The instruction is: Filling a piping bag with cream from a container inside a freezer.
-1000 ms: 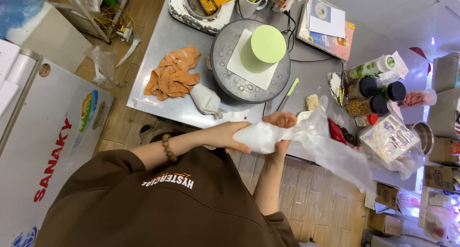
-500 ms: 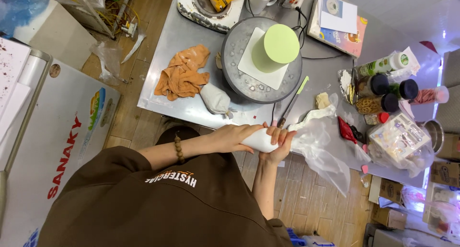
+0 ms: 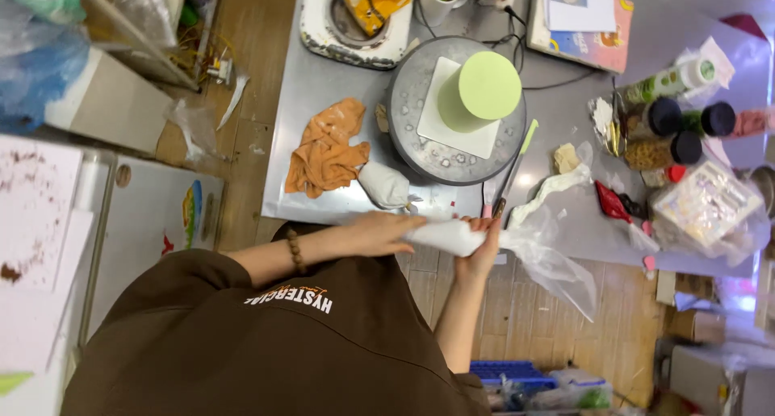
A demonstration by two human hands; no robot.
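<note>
Beyond both hands spreads a steel worktable (image 3: 323,85), its near edge just past the knuckles. On it, straight ahead of the hands, stands a round metal turntable (image 3: 420,146) carrying a white square board and a pale green cylindrical cake (image 3: 483,89). To the left of the turntable, ahead of the left hand, lies a crumpled orange cloth (image 3: 327,154), and between cloth and hands rests a small filled white bag (image 3: 385,184). Far off to the right of the right hand sit dark-lidded jars (image 3: 676,137) and a clear plastic box (image 3: 709,206).

The hands meet over the table's near edge on a white piping bag (image 3: 446,237) packed with cream. The left hand (image 3: 379,232), a bead bracelet on its wrist, is blurred; it lies along the bag's filled end, fingers curled loosely against it, though how tightly I cannot tell. The right hand (image 3: 484,250) is closed around the bag's middle, pinching it where the filling ends. From that grip the empty clear plastic of the bag trails away to the right and downward, hanging off the table.
</note>
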